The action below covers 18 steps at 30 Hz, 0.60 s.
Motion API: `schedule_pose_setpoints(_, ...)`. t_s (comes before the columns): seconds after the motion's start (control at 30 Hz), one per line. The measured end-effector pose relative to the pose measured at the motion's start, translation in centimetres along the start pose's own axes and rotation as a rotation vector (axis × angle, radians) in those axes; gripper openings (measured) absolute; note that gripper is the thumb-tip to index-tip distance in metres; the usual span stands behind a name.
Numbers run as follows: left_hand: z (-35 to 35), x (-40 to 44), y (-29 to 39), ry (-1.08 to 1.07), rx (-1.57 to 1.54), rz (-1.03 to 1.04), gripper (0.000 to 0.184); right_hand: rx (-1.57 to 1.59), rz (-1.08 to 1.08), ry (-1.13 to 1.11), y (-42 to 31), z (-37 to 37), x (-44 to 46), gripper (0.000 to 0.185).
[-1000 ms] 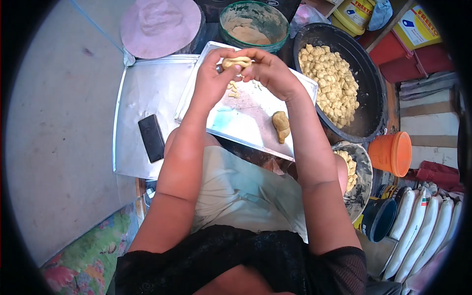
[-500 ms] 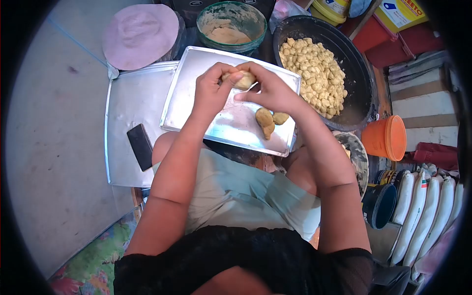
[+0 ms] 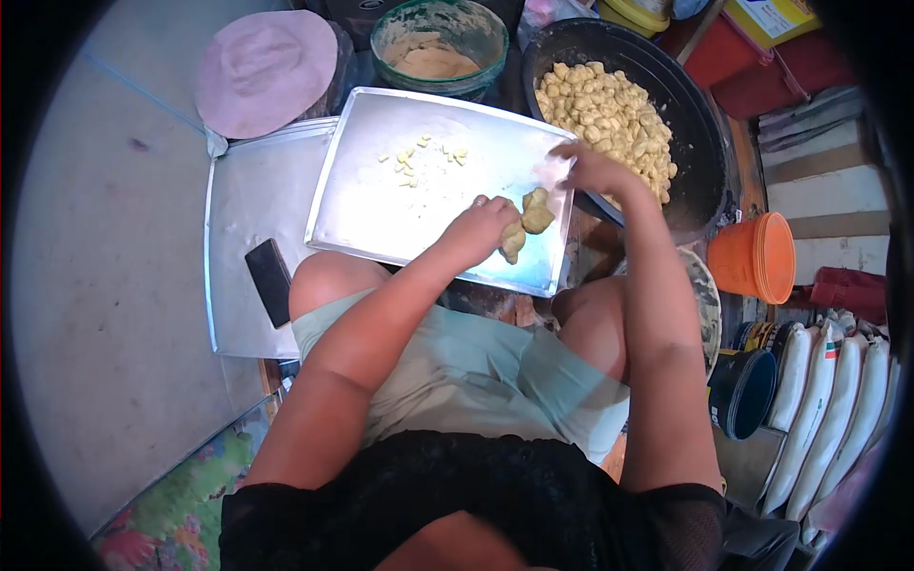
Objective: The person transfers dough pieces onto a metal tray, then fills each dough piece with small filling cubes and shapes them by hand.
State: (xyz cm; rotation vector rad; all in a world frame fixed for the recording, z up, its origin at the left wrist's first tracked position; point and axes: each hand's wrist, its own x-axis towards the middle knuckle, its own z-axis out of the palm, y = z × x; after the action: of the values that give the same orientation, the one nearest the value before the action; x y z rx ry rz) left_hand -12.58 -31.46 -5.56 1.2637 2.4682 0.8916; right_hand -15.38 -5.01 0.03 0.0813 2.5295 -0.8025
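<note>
A silver metal tray [image 3: 381, 224] lies in front of my knees. On its right part are lumps of yellowish dough [image 3: 538, 211]. My left hand [image 3: 481, 231] is at these lumps, its curled fingertips on the left dough lump [image 3: 513, 245]; the fingers partly hide it. Small pale yellow pieces [image 3: 409, 162] are scattered over the tray's upper middle. My right hand [image 3: 602, 174] hovers over the tray's right edge beside the black basin [image 3: 700, 190]. Its fingers are smeared by motion, so what they hold, if anything, does not show. Many dough chunks [image 3: 609, 124] fill the basin.
Behind the tray stands a green bowl [image 3: 438, 90] with brownish powder. A pink hat [image 3: 267, 71] lies at upper left. A phone [image 3: 269, 281] rests on a second tray [image 3: 233, 219]. On the right are an orange bucket [image 3: 757, 257], a dark bucket [image 3: 743, 395] and filled white bags [image 3: 828, 419].
Both hands were together around a dough piece over the tray. They have parted: left down to the dough lumps, right toward the basin. The small yellow pieces now show.
</note>
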Motion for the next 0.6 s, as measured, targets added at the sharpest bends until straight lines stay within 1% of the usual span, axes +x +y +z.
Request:
schedule_pose_setpoints(0.03,0.1,0.1,-0.2,0.012,-0.004,-0.019,0.027,-0.107,-0.034,-0.133,0.3,2.2,0.3,0.084)
schedule_pose_setpoints(0.07,-0.2,0.2,-0.3,-0.001,-0.043,-0.051,0.025,-0.13,0.01,-0.243,-0.7,3.8,0.3,0.093)
schedule_pose_setpoints(0.1,-0.8,0.2,-0.4,-0.013,-0.08,-0.084,0.024,-0.22,0.016,-0.23,-2.4,4.9,-0.2,0.083)
schedule_pose_setpoints(0.17,-1.9,0.1,-0.5,-0.009,-0.11,-0.147,0.021,-0.215,-0.076,-0.218,-2.8,5.4,0.4,0.074)
schedule_pose_setpoints(0.2,-2.6,0.3,-0.2,-0.053,-0.138,-0.231,0.022,-0.211,-0.126,-0.212,-2.7,5.5,1.0,0.069)
schedule_pose_setpoints(0.23,-3.4,0.5,0.1,-0.097,-0.167,-0.315,0.023,-0.101,-0.196,-0.254,-2.2,5.1,2.3,0.059)
schedule_pose_setpoints(0.27,-4.0,0.7,0.2,-0.142,-0.198,-0.4,0.025,0.039,-0.271,-0.12,-1.4,5.2,2.9,0.053)
schedule_pose_setpoints(0.3,-4.4,0.9,-0.3,-0.212,-0.186,-0.381,0.044,0.295,-0.262,-0.131,-1.9,4.7,3.0,0.057)
schedule_pose_setpoints(0.33,-3.8,0.8,-0.4,-0.05,-0.346,-0.366,0.047,0.549,-0.251,-0.139,-2.6,3.9,2.8,0.061)
schedule_pose_setpoints(0.4,-2.5,0.8,-0.9,0.284,-0.658,-0.324,0.053,0.775,-0.403,-0.143,-4.4,3.2,2.1,0.064)
schedule_pose_setpoints(0.43,-3.4,1.2,-0.6,0.316,-1.036,-0.374,0.056,0.888,-0.481,-0.147,-5.4,2.9,1.7,0.065)
schedule_pose_setpoints(0.53,-6.0,1.2,0.1,0.281,-1.417,-0.398,0.046,0.74,-0.506,-0.093,-8.0,2.6,0.5,0.072)
schedule_pose_setpoints(0.57,-6.4,1.1,-0.7,0.33,-1.35,-0.398,0.039,0.779,-0.518,-0.028,-7.9,2.9,1.0,0.059)
schedule_pose_setpoints(0.6,-7.2,0.8,-1.2,0.418,-1.299,-0.411,0.037,0.721,-0.459,0.011,-7.3,2.9,1.7,0.053)
